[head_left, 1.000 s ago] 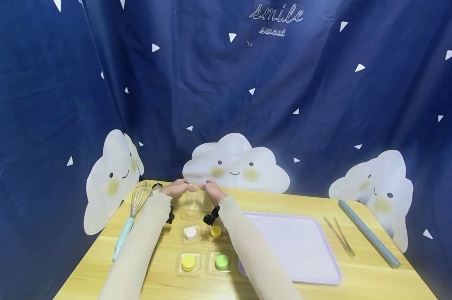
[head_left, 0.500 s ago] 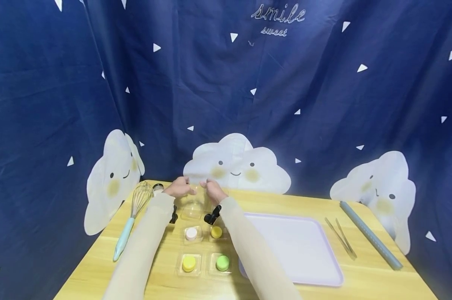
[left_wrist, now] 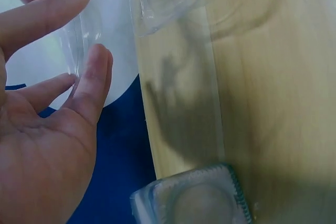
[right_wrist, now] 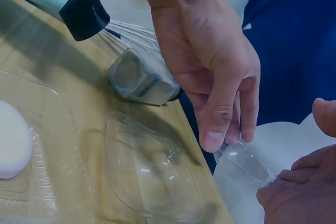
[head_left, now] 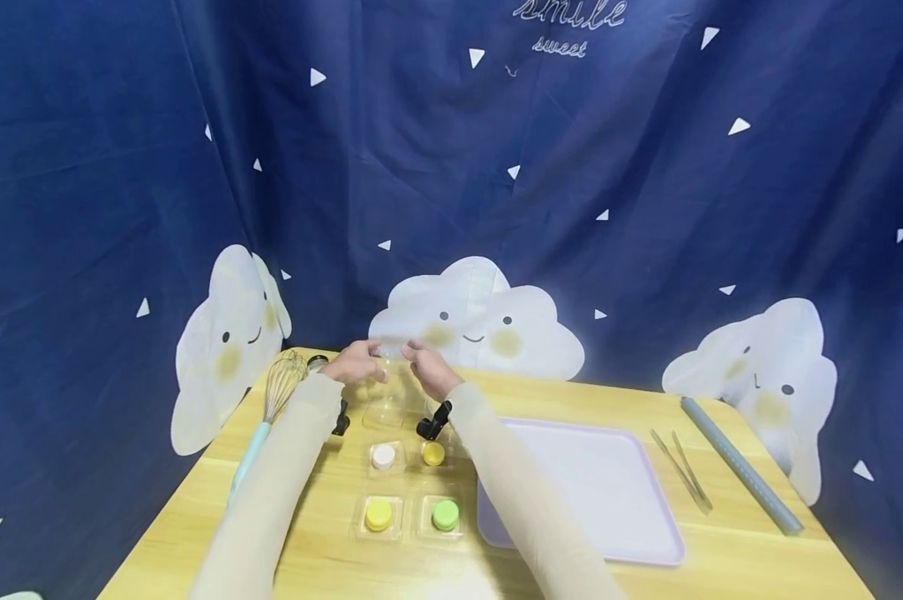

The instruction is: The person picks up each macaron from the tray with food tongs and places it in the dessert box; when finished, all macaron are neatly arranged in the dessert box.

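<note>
At the table's back, my right hand (head_left: 430, 371) pinches a thin clear plastic piece (right_wrist: 244, 163), shaped like a shallow box half, between thumb and fingertips. My left hand (head_left: 353, 364) faces it with the fingers stretched out; its fingertips touch the piece's other edge, and the thumb (left_wrist: 50, 17) stands apart. Another clear plastic tray (right_wrist: 152, 177) lies on the table just below the hands. Nearer the front are clear trays with round macaron-like sweets: a white one (head_left: 383, 456), a darker yellow one (head_left: 433, 453), a yellow one (head_left: 378, 515) and a green one (head_left: 445, 515).
A whisk (head_left: 281, 383) with a light blue handle lies at the left, near a small clear jar (right_wrist: 142, 80). To the right are a lilac tray (head_left: 579, 492), metal tongs (head_left: 682, 472) and a grey-blue rolling pin (head_left: 744, 464). A curtain (head_left: 451, 167) hangs behind the table (head_left: 331, 550).
Both hands have risen a little from the back of the table, with the clear plastic piece between them. The head view has tilted slightly downward. The sweets have stayed in place.
</note>
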Demonstrator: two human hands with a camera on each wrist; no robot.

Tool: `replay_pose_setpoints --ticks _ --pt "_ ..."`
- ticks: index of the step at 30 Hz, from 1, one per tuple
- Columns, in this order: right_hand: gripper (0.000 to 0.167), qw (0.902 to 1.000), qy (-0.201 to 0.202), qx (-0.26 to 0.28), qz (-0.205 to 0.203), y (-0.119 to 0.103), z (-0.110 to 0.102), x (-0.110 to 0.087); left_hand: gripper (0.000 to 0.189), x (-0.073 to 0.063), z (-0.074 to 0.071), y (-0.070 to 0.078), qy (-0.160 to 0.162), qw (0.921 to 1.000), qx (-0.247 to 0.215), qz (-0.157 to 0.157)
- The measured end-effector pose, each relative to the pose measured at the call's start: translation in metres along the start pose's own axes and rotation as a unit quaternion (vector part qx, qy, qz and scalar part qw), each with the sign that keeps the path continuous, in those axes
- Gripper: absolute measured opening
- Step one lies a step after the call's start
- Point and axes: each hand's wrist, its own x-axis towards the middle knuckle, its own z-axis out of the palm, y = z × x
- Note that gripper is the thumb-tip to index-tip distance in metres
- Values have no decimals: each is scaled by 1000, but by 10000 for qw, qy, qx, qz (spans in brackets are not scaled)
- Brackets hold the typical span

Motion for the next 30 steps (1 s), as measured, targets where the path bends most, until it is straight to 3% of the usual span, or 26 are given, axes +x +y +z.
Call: replay_pose_setpoints --ticks 2,5,7,9,10,12,14,17,19,21,26,28,30 --pt "62 10000 -49 -12 -51 -2 -1 -1 88 -1 -1 2 100 9998 132 98" --pt "61 9997 -161 63 -176 -7 -3 -6 82 -6 -2 5 639 9935 660 671" --pt "60 9991 -211 201 -310 -13 -6 -10 77 -11 -2 7 1114 9812 1006 1214" --pt "61 9976 -226 421 -504 -19 -10 -15 74 -16 -3 10 1574 9594 1385 1889" --pt "61 9963 -213 578 -604 -22 -13 -17 73 -19 -4 11 1749 9450 1590 2260" --pt "62 9927 -204 929 -737 -28 -19 -23 68 -25 -5 14 2011 9085 2118 2989" --pt "61 9884 -219 1283 -782 -32 -26 -29 64 -31 -7 18 2258 8577 2778 3691" --pt "60 9839 -266 1651 -635 -35 -36 -36 56 -38 -8 26 2535 7733 3694 4487" --pt "60 9839 -306 1696 -474 -34 -42 -41 51 -42 -8 32 2619 7292 4063 4844" --pt "61 9839 -396 1718 -309 -33 -47 -44 48 -46 -6 37 2667 6916 4344 5118" --pt "69 9779 -821 1912 204 -27 -54 -53 45 -49 -1 43 2859 6145 4678 5674" --pt "73 9735 -1057 1990 385 -24 -56 -56 44 -49 1 44 2937 5923 4742 5814" --pt "76 9699 -1323 1988 476 -22 -59 -58 43 -50 3 45 2983 5775 4777 5910"
